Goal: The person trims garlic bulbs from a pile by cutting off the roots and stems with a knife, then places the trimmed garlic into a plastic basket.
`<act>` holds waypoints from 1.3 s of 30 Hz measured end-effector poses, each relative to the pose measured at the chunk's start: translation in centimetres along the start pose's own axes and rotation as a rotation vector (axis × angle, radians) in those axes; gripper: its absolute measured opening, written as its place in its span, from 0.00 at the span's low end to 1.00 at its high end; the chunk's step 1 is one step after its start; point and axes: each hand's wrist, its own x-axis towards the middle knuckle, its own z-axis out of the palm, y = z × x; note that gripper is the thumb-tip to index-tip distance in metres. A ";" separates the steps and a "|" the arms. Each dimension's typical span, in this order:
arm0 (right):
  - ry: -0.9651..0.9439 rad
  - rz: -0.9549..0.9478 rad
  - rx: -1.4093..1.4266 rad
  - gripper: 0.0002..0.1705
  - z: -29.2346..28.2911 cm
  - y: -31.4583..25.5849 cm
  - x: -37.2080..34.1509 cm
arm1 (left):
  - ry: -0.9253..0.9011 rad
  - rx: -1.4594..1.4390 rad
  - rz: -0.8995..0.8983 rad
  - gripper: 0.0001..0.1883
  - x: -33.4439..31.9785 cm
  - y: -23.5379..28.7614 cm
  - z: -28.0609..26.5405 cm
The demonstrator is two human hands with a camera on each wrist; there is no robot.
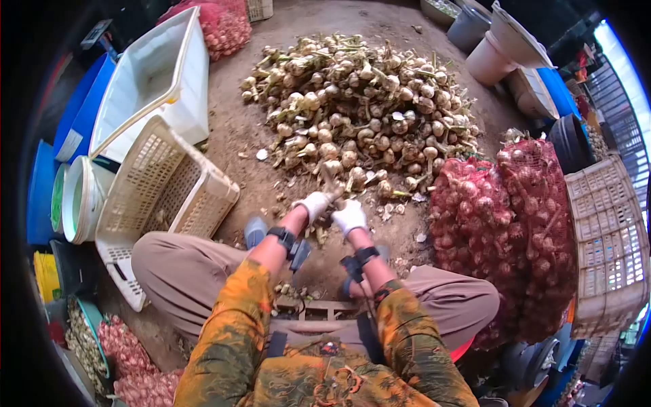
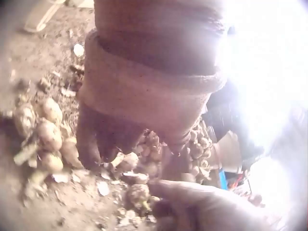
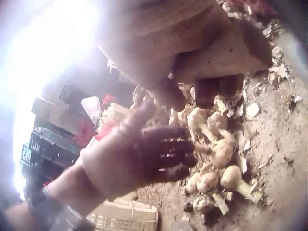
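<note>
Both hands wear pale gloves and sit close together at the near edge of a large heap of garlic bulbs (image 1: 359,102). In the right wrist view my left hand (image 3: 130,154) shows its fingers stretched out, with nothing gripped. My right hand (image 1: 350,217) is beside it, and in the right wrist view its fingers (image 3: 209,96) bend downward over loose garlic bulbs (image 3: 224,154) with stems. I cannot tell what the right hand holds, as its palm is hidden. In the left wrist view more garlic bulbs (image 2: 48,130) lie on the dirt floor beside the left hand (image 2: 130,130).
To the left stand a cream plastic crate (image 1: 146,176) and a white tub (image 1: 183,81). Red net bags of garlic (image 1: 502,237) stand at the right, against another crate (image 1: 607,237). Peeled skins litter the floor (image 1: 230,136). Buckets (image 1: 491,57) stand at the back right.
</note>
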 end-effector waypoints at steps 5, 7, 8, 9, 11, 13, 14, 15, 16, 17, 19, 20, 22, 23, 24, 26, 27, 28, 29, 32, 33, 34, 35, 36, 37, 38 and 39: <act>-0.380 -0.151 0.178 0.24 0.5 -1.8 2.9 | 0.090 -0.564 0.222 0.08 8.1 -6.3 -4.7; -0.072 -0.252 0.073 0.23 -0.9 -1.3 7.1 | 0.281 -0.575 0.266 0.12 7.8 -5.0 -5.4; 0.046 -0.279 0.110 0.21 -2.0 -0.8 9.6 | 0.338 -0.517 0.245 0.12 8.6 -5.5 -6.4; 0.167 -0.300 0.149 0.20 -4.0 -1.3 12.3 | 0.391 -0.456 0.222 0.12 9.3 -5.6 -7.2; 0.272 -0.340 0.113 0.20 -6.8 -2.5 17.5 | 0.621 -0.017 0.096 0.14 9.6 -4.3 -8.4; 0.326 -0.405 0.180 0.23 -7.9 -3.9 22.3 | 0.991 0.320 -0.012 0.24 7.9 -0.8 -8.2; 0.361 -0.454 0.170 0.25 -8.1 -4.8 24.6 | 1.120 0.395 0.112 0.26 9.1 -1.5 -8.8; 0.395 -0.504 0.162 0.28 -8.0 -5.6 26.8 | 1.246 0.471 0.238 0.27 10.1 -2.2 -9.3; 0.396 -0.520 0.143 0.32 -7.8 -6.4 28.8 | 1.269 0.449 0.313 0.28 10.0 -1.1 -9.3; 0.350 -0.465 0.202 0.36 -7.5 -7.2 30.6 | 1.272 0.458 0.306 0.28 10.0 0.0 -9.6; 0.287 -0.256 0.191 0.42 -7.2 -8.8 33.3 | 1.084 0.537 0.300 0.28 10.5 2.1 -10.3; 0.269 -0.249 0.186 0.47 -6.9 -9.3 34.1 | 1.036 0.459 0.301 0.26 10.7 3.1 -10.4; 0.431 -0.277 0.167 0.49 -3.9 -8.6 35.6 | 0.999 0.503 0.312 0.25 12.3 3.6 -11.6; 0.343 -0.156 0.226 0.48 -3.6 -8.7 34.9 | 0.983 0.520 0.328 0.25 13.4 3.7 -11.7; 0.333 -0.085 0.081 0.41 -2.8 -8.2 34.4 | 0.963 0.491 0.386 0.23 13.3 5.0 -11.4; 0.246 -0.078 0.033 0.32 -2.7 -8.1 31.8 | 0.936 0.403 0.415 0.18 13.7 6.8 -11.1; 0.295 -0.083 0.141 0.27 -1.9 -7.1 30.0 | 0.954 0.436 0.414 0.17 14.8 6.2 -11.7; 0.372 -0.030 0.228 0.20 -2.5 -6.3 27.6 | 0.970 0.443 0.436 0.16 15.3 6.1 -11.9; 0.450 0.016 0.316 0.14 -3.7 -5.7 25.3 | 0.992 0.446 0.460 0.15 15.7 6.3 -12.0; 0.601 0.541 0.800 0.08 -7.4 -0.5 21.5 | 1.017 0.484 0.468 0.12 15.7 7.7 -11.9; 0.674 0.537 0.677 0.07 -6.2 0.3 21.4 | 1.012 0.467 0.474 0.11 15.5 8.0 -11.8; 0.805 0.629 0.884 0.10 -6.0 7.2 21.7 | 0.998 0.441 0.508 0.10 15.9 8.2 -11.7; 0.697 0.651 1.100 0.09 -6.1 10.0 22.2 | 0.986 0.415 0.546 0.09 16.3 8.2 -11.5; 0.659 0.631 1.130 0.10 -6.5 11.5 23.1 | 0.979 0.405 0.580 0.08 16.5 8.0 -11.4; 0.742 0.645 1.089 0.14 -7.2 11.7 24.2 | 0.933 0.333 0.588 0.09 17.2 6.9 -11.8; 0.713 0.681 1.024 0.16 -8.0 11.3 24.5 | 0.922 0.366 0.621 0.09 16.5 7.2 -11.5; 0.829 0.678 0.815 0.15 -6.0 14.5 25.6 | 0.905 0.399 0.650 0.10 15.7 7.4 -10.9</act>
